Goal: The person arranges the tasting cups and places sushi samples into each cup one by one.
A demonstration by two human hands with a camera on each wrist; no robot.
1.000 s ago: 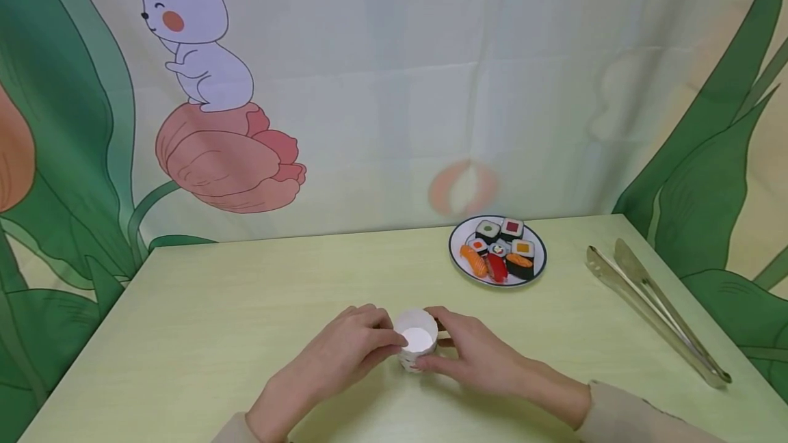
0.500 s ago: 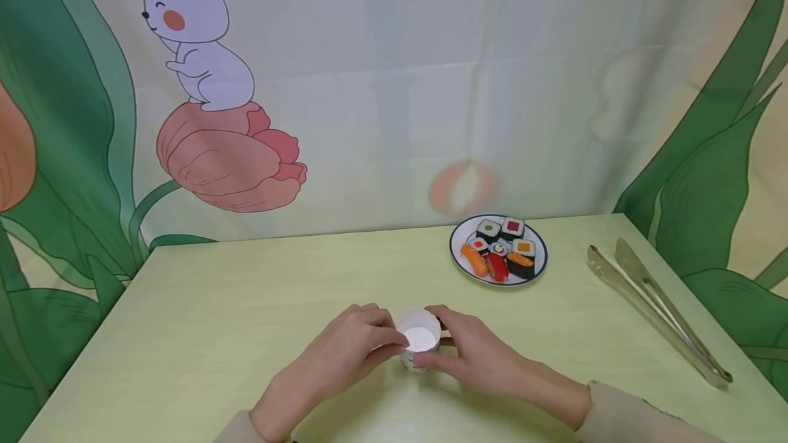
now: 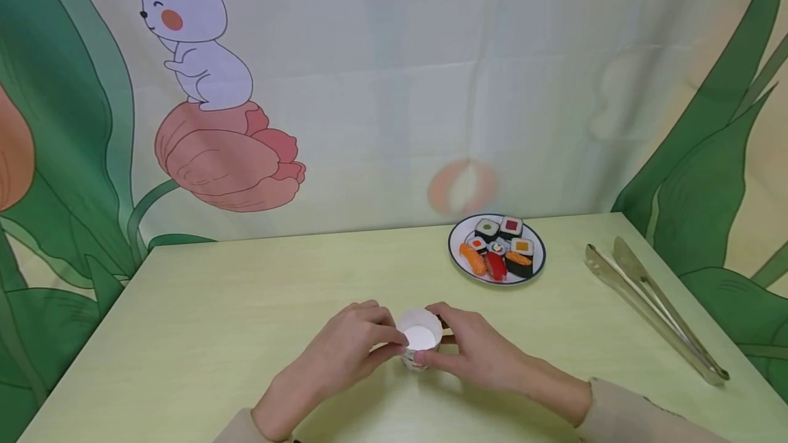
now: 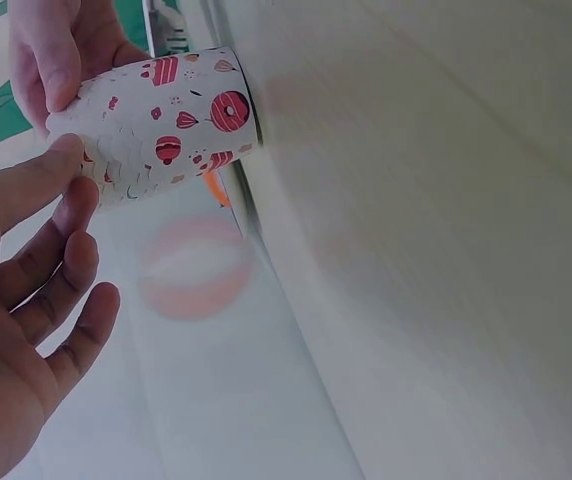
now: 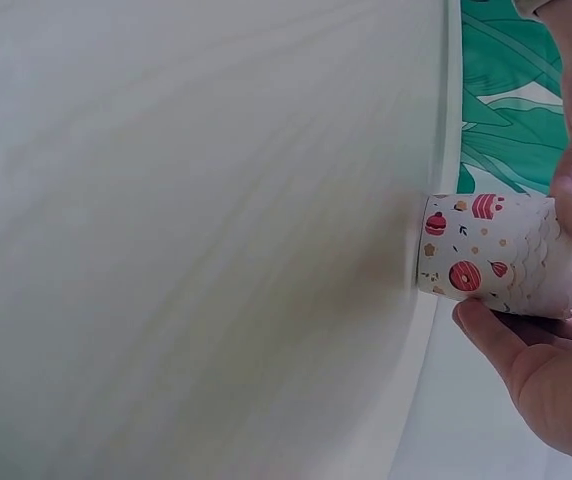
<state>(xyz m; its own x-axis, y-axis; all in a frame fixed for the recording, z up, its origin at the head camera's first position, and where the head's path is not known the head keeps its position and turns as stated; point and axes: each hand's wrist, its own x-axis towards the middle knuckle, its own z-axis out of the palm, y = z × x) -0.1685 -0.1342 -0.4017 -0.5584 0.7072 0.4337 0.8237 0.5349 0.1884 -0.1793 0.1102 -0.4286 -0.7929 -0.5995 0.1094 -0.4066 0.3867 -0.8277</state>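
A white paper baking cup (image 3: 421,339) with red pastry prints and a scalloped rim stands upright on the table, its mouth facing up. Nothing shows inside it in the head view. My left hand (image 3: 352,347) pinches the near-left rim between thumb and forefinger; its other fingers hang loosely curled, apart from the cup (image 4: 171,115), in the left wrist view. From the right, my right hand (image 3: 480,354) grips the cup with the thumb at the front and the fingers round the back. The right wrist view shows the cup's printed side (image 5: 466,250) with its base at the tabletop.
A round plate (image 3: 455,266) of sushi pieces sits behind the cup, near the table's back edge. Metal tongs (image 3: 661,323) lie spread at the right on the pale green table (image 3: 246,292). A cloth backdrop (image 3: 369,87) printed with a rabbit and plants hangs behind.
The baking cup has shifted very slightly to the right between the hands. Both hands keep nearly the same hold; the plate and tongs stay in place.
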